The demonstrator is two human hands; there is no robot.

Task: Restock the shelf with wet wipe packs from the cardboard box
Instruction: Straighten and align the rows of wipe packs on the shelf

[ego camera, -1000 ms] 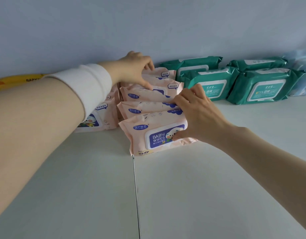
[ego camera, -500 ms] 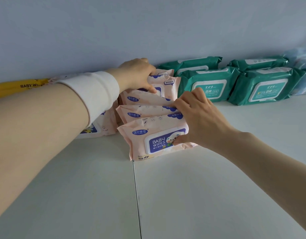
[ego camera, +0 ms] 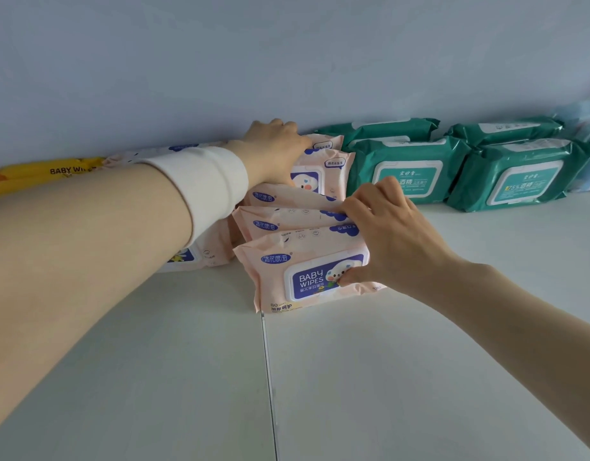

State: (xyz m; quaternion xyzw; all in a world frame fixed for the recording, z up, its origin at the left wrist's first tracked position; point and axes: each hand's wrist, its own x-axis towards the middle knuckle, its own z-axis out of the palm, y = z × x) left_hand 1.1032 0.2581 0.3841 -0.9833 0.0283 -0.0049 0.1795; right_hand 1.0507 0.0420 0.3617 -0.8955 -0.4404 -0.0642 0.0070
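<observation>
Apparently pink packs (ego camera: pixel 300 271) under both hands.

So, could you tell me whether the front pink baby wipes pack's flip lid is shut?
Shut: the front pink baby wipes pack shows its lid flush.

The front wet wipe pack (ego camera: pixel 306 274) is pale peach-pink with a dark blue label panel edged in white, white "BABY WIPES" lettering and a small white cartoon face; the packs stacked behind it (ego camera: pixel 287 221) share the same peach with blue oval logos. To its right, the green packs (ego camera: pixel 403 168) are deep teal with white-framed lighter teal labels. Far to its left, a yellow pack (ego camera: pixel 47 173) bears dark lettering, and the shelf (ego camera: pixel 386 377) under it is plain off-white.
</observation>
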